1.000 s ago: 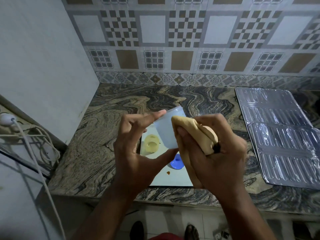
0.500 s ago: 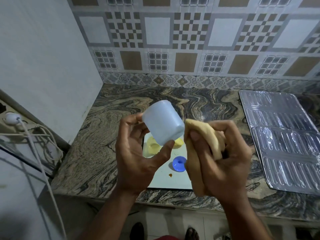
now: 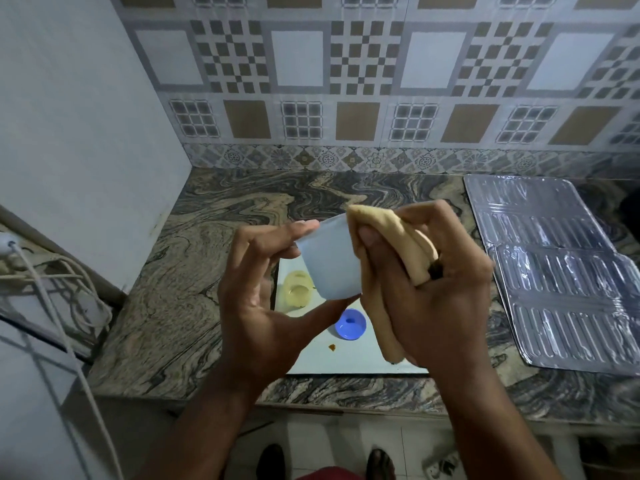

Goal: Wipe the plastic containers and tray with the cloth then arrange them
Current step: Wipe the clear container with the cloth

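Head view: left hand [image 3: 256, 299] gripping pale blue plastic cup [image 3: 329, 261]; right hand [image 3: 426, 296] clutching tan cloth [image 3: 391, 237], wiping wall; best rotating cup steadily.

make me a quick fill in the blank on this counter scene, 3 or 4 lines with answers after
1. The left hand holds a pale blue plastic ____.
2. The right hand grips a folded tan ____ against it.
3. On the white tray, the small round container near the front is ____ in colour.
4. The ribbed foil sheet lies to the ____ of the tray.

Missing words: cup; cloth; blue; right
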A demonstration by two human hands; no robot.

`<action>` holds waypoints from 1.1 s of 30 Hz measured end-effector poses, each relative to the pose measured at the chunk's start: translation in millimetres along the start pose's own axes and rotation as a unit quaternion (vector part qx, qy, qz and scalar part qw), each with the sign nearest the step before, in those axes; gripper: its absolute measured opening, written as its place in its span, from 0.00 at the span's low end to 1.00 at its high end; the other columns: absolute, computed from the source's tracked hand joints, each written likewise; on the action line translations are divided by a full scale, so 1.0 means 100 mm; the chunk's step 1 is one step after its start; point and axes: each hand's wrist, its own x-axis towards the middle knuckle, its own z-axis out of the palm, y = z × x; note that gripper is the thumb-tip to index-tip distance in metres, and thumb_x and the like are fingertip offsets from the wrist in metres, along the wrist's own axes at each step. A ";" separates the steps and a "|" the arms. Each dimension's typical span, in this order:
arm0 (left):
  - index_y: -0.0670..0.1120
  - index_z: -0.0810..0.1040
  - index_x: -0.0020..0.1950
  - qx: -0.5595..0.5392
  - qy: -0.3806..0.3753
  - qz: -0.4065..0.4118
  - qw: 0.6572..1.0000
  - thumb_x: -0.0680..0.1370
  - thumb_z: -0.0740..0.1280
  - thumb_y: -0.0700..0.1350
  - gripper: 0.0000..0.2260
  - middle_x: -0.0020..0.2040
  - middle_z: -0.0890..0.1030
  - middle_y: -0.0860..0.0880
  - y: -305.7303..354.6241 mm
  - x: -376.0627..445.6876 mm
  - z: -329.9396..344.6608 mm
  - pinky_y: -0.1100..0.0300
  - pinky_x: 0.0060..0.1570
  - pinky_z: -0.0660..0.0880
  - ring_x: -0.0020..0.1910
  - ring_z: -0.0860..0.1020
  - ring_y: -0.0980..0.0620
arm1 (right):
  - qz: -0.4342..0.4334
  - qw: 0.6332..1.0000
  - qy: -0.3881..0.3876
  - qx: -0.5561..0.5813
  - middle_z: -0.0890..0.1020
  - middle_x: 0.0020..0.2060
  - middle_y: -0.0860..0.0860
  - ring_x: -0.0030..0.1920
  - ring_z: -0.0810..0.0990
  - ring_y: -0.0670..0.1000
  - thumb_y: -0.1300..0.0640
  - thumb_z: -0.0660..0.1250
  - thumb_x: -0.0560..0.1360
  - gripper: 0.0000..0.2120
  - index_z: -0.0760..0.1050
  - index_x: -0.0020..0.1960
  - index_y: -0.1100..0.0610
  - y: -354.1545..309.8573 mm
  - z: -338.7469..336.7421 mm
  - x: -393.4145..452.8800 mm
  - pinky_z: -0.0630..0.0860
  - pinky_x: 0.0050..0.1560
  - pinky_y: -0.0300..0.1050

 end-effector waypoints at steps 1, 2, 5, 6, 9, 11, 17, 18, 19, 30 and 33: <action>0.47 0.76 0.66 -0.015 -0.002 -0.001 1.000 0.67 0.85 0.44 0.31 0.59 0.76 0.39 0.01 0.00 -0.01 0.41 0.57 0.78 0.58 0.78 0.36 | 0.014 1.000 0.001 0.011 0.83 0.37 0.40 0.35 0.81 0.38 0.52 0.75 0.77 0.07 0.77 0.48 0.52 0.01 -0.01 0.05 0.73 0.36 0.30; 0.47 0.75 0.66 -0.038 -0.004 -0.009 0.999 0.67 0.85 0.42 0.31 0.60 0.76 0.38 0.03 0.00 -0.01 0.43 0.59 0.78 0.60 0.78 0.36 | 0.026 0.999 -0.004 0.023 0.83 0.37 0.40 0.36 0.82 0.39 0.55 0.75 0.78 0.06 0.78 0.48 0.53 0.03 -0.01 0.09 0.74 0.38 0.31; 0.47 0.71 0.64 -0.129 -0.001 -0.065 0.989 0.67 0.82 0.39 0.31 0.62 0.80 0.46 0.06 0.01 0.01 0.46 0.59 0.78 0.62 0.80 0.40 | 0.063 0.995 -0.005 0.081 0.83 0.36 0.43 0.33 0.83 0.48 0.59 0.74 0.79 0.06 0.78 0.48 0.53 0.09 -0.02 0.09 0.77 0.35 0.42; 0.48 0.70 0.64 -0.153 0.006 -0.086 0.985 0.66 0.81 0.38 0.31 0.62 0.80 0.50 0.07 0.01 0.02 0.47 0.57 0.79 0.62 0.80 0.42 | 0.069 0.992 0.005 0.101 0.83 0.34 0.46 0.30 0.83 0.53 0.58 0.74 0.80 0.06 0.77 0.48 0.52 0.10 -0.02 0.05 0.77 0.32 0.44; 0.49 0.68 0.62 -0.168 0.031 -0.126 0.977 0.66 0.79 0.39 0.29 0.60 0.81 0.60 0.08 0.02 0.04 0.55 0.54 0.81 0.61 0.82 0.49 | 0.054 0.991 0.020 0.121 0.83 0.32 0.50 0.24 0.81 0.56 0.51 0.74 0.80 0.07 0.76 0.48 0.49 0.10 0.01 -0.15 0.76 0.25 0.47; 0.51 0.69 0.64 -0.179 0.029 -0.133 0.975 0.67 0.79 0.38 0.30 0.62 0.80 0.60 0.08 0.02 0.05 0.52 0.57 0.82 0.64 0.82 0.49 | 0.037 0.993 0.022 0.106 0.82 0.32 0.48 0.26 0.79 0.47 0.52 0.72 0.80 0.06 0.76 0.49 0.50 0.10 0.05 -0.28 0.75 0.28 0.41; 0.49 0.73 0.68 -0.145 0.020 -0.126 0.981 0.67 0.82 0.39 0.33 0.69 0.77 0.44 0.00 0.05 -0.03 0.39 0.67 0.77 0.70 0.77 0.40 | -0.020 0.999 0.011 0.033 0.82 0.40 0.33 0.34 0.82 0.36 0.53 0.74 0.77 0.07 0.76 0.50 0.48 0.06 0.09 -0.29 0.73 0.35 0.28; 0.46 0.73 0.67 -0.114 0.017 -0.116 0.986 0.66 0.83 0.41 0.33 0.68 0.77 0.41 -0.02 0.05 -0.04 0.39 0.66 0.77 0.69 0.77 0.40 | -0.025 0.999 0.004 0.025 0.82 0.39 0.32 0.33 0.81 0.36 0.51 0.74 0.78 0.07 0.75 0.50 0.47 0.04 0.07 -0.27 0.72 0.34 0.28; 0.45 0.73 0.67 -0.087 0.012 -0.107 0.990 0.66 0.84 0.41 0.33 0.66 0.77 0.40 -0.04 0.06 -0.05 0.38 0.65 0.77 0.68 0.77 0.39 | -0.027 0.999 -0.002 0.022 0.81 0.38 0.32 0.32 0.81 0.37 0.49 0.74 0.78 0.07 0.75 0.49 0.47 0.04 0.05 -0.25 0.73 0.32 0.29; 0.46 0.71 0.63 -0.109 0.000 -0.086 0.990 0.65 0.84 0.39 0.32 0.61 0.81 0.47 0.04 0.00 -0.04 0.47 0.60 0.78 0.62 0.81 0.45 | 0.069 0.993 0.001 0.098 0.83 0.35 0.41 0.33 0.80 0.40 0.60 0.75 0.79 0.06 0.78 0.48 0.56 0.10 0.01 -0.01 0.75 0.35 0.36; 0.49 0.68 0.62 -0.131 0.035 -0.111 0.984 0.67 0.79 0.42 0.29 0.60 0.81 0.57 0.06 -0.01 0.00 0.52 0.55 0.80 0.61 0.81 0.49 | 0.051 0.992 0.021 0.113 0.82 0.34 0.41 0.30 0.80 0.42 0.56 0.73 0.79 0.06 0.76 0.48 0.52 0.09 0.03 -0.18 0.74 0.32 0.37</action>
